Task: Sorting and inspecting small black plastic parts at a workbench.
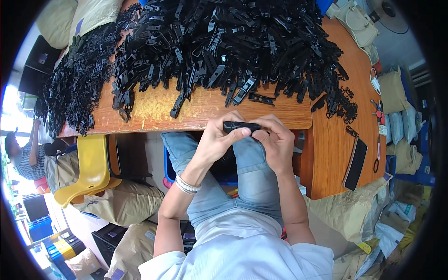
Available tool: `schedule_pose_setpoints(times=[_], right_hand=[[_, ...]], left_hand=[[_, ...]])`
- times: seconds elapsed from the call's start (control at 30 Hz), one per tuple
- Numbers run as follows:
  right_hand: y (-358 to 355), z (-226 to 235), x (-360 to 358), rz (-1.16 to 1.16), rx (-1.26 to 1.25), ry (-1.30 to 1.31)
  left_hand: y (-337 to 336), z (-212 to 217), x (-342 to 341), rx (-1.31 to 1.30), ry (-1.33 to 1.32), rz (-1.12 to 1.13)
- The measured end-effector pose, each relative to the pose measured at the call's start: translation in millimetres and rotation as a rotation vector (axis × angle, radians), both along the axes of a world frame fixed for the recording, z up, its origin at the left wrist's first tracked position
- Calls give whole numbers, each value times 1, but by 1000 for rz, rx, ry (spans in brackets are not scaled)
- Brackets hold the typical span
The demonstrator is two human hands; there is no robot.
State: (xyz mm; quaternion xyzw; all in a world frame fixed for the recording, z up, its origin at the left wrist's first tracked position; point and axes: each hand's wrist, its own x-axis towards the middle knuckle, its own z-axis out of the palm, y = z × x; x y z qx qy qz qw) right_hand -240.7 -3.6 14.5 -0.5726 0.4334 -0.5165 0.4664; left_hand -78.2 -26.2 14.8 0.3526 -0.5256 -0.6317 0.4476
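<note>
Both grips (217,135) (277,140) closed on black piece (233,126)

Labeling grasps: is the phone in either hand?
No: the phone lies on the table, while the left hand and right hand hold a black part.

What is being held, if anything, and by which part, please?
A long, black, plastic-looking piece: the left hand holds its left end, the right hand its right end.
</note>
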Motion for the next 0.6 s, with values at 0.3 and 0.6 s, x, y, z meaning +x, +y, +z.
schedule_pose_setpoints(times=[0.3,0.6], right_hand=[[7,-18,-7,-257,162,-161],[6,-13,-13,-106,91,-247]], left_hand=[[-65,-14,-30,-645,-902,455],[-33,-1,-16,-61,-102,294]])
